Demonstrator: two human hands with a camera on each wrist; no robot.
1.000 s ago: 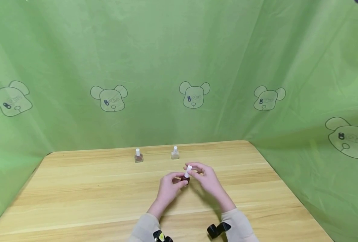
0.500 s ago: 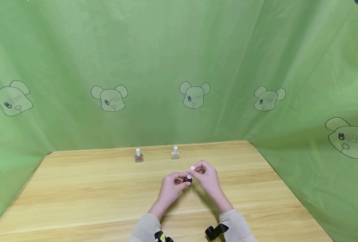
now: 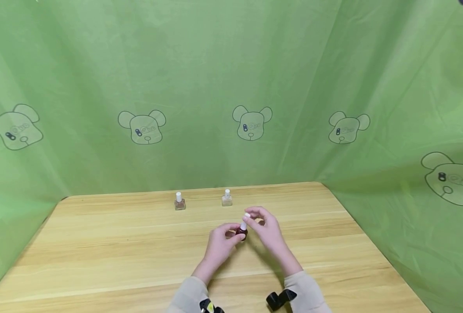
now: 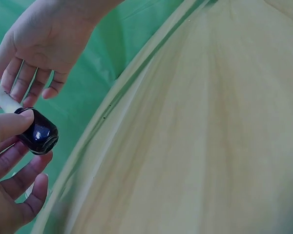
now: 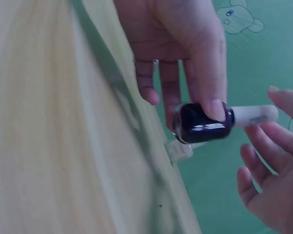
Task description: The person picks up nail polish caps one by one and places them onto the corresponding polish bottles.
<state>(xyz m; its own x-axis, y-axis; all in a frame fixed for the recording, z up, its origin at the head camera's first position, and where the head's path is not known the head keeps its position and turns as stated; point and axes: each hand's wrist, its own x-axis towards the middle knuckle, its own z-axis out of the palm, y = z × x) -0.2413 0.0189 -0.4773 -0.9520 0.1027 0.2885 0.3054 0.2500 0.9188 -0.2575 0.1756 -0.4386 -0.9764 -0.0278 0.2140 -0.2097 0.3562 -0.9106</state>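
My left hand [image 3: 220,243] holds a small bottle of dark red nail polish [image 5: 202,123] by its body, between thumb and fingers. The bottle looks nearly black in the wrist views. Its tall white cap [image 5: 254,115] sits on the neck, tilted toward my right hand [image 3: 267,228]. In the head view, the right thumb and forefinger are at the upper part of this cap. Seen from the right wrist, the thumb is by the cap's end and the fingers lie along its other side. Both hands are over the middle of the wooden table [image 3: 118,252].
Two more nail polish bottles with white caps stand near the table's back edge: a brownish-pink one [image 3: 180,204] on the left and a pale, clear-looking one [image 3: 226,201] to its right. A green curtain [image 3: 200,161] printed with bear heads surrounds the back and sides.
The dark bottle has shifted slightly right, staying in the left hand. My right fingers have shifted around the cap, and more of the cap shows than half a second ago.
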